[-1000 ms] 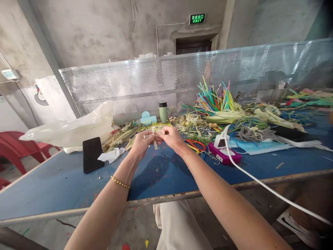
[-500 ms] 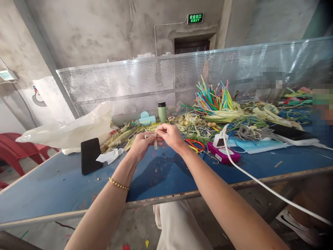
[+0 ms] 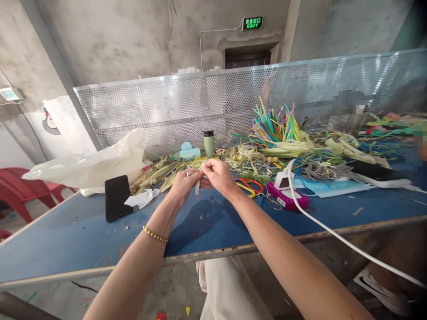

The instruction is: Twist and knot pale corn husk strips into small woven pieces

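Note:
Both my hands meet above the middle of the blue table (image 3: 66, 240). My left hand (image 3: 183, 186) is closed, pinching a pale strip of corn husk (image 3: 197, 186) whose end hangs down between the hands. My right hand (image 3: 216, 176) is closed on the upper part of the same strip, fingertips touching the left hand's. A gold bracelet (image 3: 154, 234) sits on my left wrist. Behind the hands lies a heap of corn husks (image 3: 156, 174).
A black phone (image 3: 116, 197) and crumpled white paper (image 3: 143, 198) lie left of the hands. Right are red-yellow scissors (image 3: 249, 185), a pink device (image 3: 287, 198) with a white cable (image 3: 336, 235), colourful strips (image 3: 275, 124), a green bottle (image 3: 209, 143). A perforated metal screen (image 3: 160, 111) backs the table.
The hands stay together in nearly the same spot; the fingers have shifted slightly on the strip and its hanging end has swung a little to the left.

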`<state>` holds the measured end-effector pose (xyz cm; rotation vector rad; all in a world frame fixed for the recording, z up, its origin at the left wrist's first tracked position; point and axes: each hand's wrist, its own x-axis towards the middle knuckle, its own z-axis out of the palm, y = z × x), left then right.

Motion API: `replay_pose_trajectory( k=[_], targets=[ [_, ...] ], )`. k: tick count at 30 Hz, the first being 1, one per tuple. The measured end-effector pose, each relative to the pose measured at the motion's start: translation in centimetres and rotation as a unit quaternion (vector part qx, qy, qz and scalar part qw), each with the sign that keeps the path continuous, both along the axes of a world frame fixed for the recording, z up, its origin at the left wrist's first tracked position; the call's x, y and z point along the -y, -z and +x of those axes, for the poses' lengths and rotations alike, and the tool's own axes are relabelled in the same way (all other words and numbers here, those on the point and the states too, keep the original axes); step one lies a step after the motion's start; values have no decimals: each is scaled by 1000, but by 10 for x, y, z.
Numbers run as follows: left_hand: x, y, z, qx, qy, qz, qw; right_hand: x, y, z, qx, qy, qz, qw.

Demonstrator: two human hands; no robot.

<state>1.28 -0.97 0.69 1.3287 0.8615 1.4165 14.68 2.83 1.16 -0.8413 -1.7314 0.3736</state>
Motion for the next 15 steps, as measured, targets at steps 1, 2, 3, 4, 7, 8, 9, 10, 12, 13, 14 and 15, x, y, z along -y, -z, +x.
replay_pose_trajectory(
  k=[1, 2, 3, 4, 7, 8, 9, 10, 12, 13, 14, 15],
  targets=[
    [0, 0, 0, -2, -2, 0, 1000, 0, 0, 0, 0, 3, -4, 1000],
    [1, -1, 1, -5, -3, 0, 1000, 1, 0, 0, -1, 5, -7, 1000],
    [1, -1, 1, -7, -5, -1, 1000, 1, 0, 0, -4, 8, -12, 1000],
    [1, -1, 1, -8, -6, -2, 1000, 2, 0, -1, -8, 9, -16, 1000],
    [1, -1, 0, -15, -7, -5, 1000, 2, 0, -1, -21, 3, -32, 999],
    [1, -1, -1, -17, -4, -4, 1000, 2, 0, -1, -25, 0, -36, 999],
    [0, 0, -1, -19, -1, -3, 1000, 2, 0, -2, -29, -3, -38, 999],
    [0, 0, -2, -20, 2, -3, 1000, 2, 0, -2, -32, -7, -39, 999],
    [-1, 1, -4, -16, 11, -1, 1000, 2, 0, -1, -38, -14, -39, 998],
    [-2, 1, -5, -11, 18, -2, 1000, 2, 0, -1, -38, -20, -39, 998],
    [-1, 1, -6, -6, 28, -4, 1000, 2, 0, 0, -37, -27, -38, 998],
    [-1, 0, -7, -2, 40, -4, 999, 2, -1, 0, -34, -35, -37, 998]
  ],
)
